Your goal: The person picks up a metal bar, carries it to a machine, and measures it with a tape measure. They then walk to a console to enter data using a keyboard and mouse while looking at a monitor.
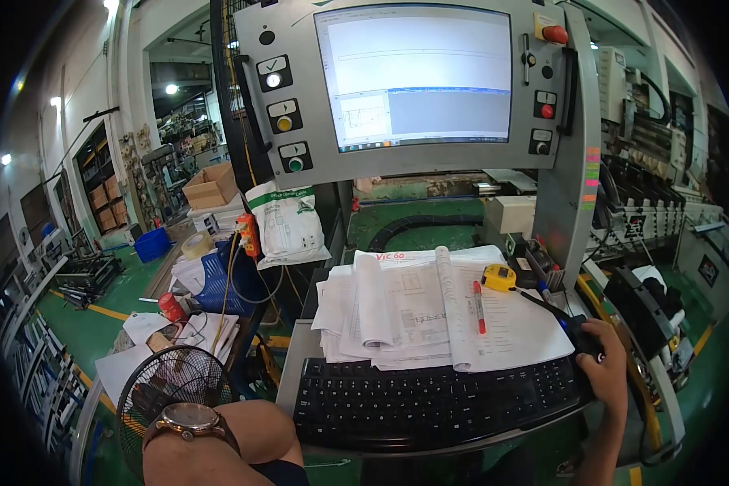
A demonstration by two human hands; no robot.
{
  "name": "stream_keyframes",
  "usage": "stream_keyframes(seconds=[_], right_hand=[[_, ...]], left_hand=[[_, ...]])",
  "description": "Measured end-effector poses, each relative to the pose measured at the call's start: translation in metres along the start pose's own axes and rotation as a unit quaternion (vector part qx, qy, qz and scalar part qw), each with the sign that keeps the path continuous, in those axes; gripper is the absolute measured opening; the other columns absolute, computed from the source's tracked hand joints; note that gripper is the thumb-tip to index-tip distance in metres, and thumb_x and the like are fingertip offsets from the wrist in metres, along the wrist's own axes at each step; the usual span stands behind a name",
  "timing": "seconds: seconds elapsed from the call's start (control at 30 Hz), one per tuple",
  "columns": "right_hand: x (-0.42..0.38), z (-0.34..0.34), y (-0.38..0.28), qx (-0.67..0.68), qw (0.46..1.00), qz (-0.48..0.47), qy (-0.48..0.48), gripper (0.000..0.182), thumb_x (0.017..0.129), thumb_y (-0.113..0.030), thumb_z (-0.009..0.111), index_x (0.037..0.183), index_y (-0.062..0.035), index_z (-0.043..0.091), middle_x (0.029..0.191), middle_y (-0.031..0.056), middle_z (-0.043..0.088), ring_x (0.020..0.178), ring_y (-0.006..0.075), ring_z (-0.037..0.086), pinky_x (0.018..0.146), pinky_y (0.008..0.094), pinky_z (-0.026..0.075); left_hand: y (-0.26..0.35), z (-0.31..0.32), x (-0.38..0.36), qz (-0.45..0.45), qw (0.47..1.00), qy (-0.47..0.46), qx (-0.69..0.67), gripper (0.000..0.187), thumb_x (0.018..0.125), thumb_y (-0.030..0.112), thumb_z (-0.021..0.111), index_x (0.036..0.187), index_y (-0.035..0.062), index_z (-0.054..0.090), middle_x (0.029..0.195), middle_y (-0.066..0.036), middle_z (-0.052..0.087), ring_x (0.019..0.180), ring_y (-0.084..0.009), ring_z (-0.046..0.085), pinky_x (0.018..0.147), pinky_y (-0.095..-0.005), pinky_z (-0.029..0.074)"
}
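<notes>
My right hand [606, 363] is curled over a black computer mouse [579, 330] at the right edge of the console shelf. To its left a black keyboard [437, 405] lies along the shelf's front. Stacked printed sheets [413, 304], some with curled edges and drawings, rest behind the keyboard. On them are a red marker [479, 308] and a yellow tape measure [499, 277]. A wristwatch [190, 417] on my left arm shows at the lower left, beside a black wire fan guard [170, 373]; the fingers of my left hand are hidden.
A lit monitor [417, 69] sits in a grey control panel with buttons and a red knob [554, 34]. A white plastic bag [287, 223] hangs below it. At left are a blue tray [227, 279], a cardboard box [211, 186] and loose papers. Machinery stands at right.
</notes>
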State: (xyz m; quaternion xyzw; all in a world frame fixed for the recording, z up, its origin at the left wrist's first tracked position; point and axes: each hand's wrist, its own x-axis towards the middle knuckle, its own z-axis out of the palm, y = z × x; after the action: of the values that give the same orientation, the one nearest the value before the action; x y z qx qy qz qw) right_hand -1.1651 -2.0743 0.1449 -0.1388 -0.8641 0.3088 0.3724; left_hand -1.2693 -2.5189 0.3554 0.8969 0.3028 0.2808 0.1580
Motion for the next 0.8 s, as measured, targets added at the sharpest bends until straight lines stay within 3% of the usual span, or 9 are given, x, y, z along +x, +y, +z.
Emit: stream_keyframes(seconds=[0.8], right_hand=[[0.0006,-0.0001,-0.0001,-0.007,1.0,0.003,-0.01,0.057,0.075,-0.009,0.071,0.131,0.0035,0.069,0.144,0.0212,0.065,0.133,0.0368,0.065,0.117,0.0425,0.046]], left_hand=[[-0.0014,-0.0026,-0.0005,-0.01,1.0,0.002,-0.003,0.013,0.083,0.003,0.073,0.08,-0.0095,0.077,0.075,-0.02,0.069,0.072,-0.0388,0.072,0.082,-0.0569,0.064]])
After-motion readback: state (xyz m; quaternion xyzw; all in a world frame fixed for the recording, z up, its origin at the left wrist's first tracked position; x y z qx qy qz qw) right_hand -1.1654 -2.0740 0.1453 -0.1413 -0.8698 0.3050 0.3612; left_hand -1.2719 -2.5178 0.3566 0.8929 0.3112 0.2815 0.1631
